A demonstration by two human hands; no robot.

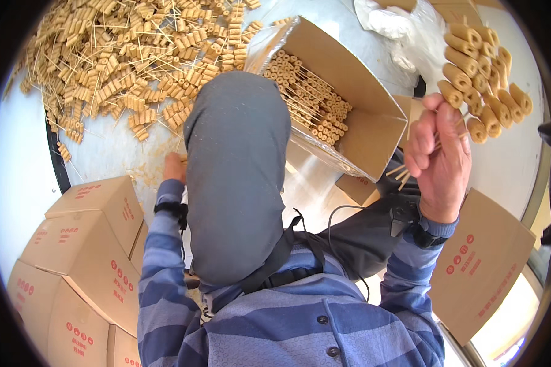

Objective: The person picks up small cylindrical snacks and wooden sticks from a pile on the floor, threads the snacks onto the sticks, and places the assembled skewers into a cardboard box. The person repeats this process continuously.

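Note:
My right hand [439, 150] is raised at the right, its fingers closed around the thin wooden sticks of several food skewers [480, 79]. Tan, hollow rolled pieces are threaded on them and fan out above the hand, while the bare stick ends poke out below. Left of it an open cardboard carton [370, 125] holds many similar skewers [312, 101] laid in rows. My left hand [175, 167] is at the table's near side, close to the heap of skewers [147, 55]. A dark grey cloth-covered shape [236, 171] hides its fingers.
Closed cardboard boxes [73, 244] with red print are stacked at the lower left. Another box [480, 263] stands at the lower right. A white plastic bag [398, 30] lies beyond the open carton. The pale tabletop [113, 156] shows crumbs near my left hand.

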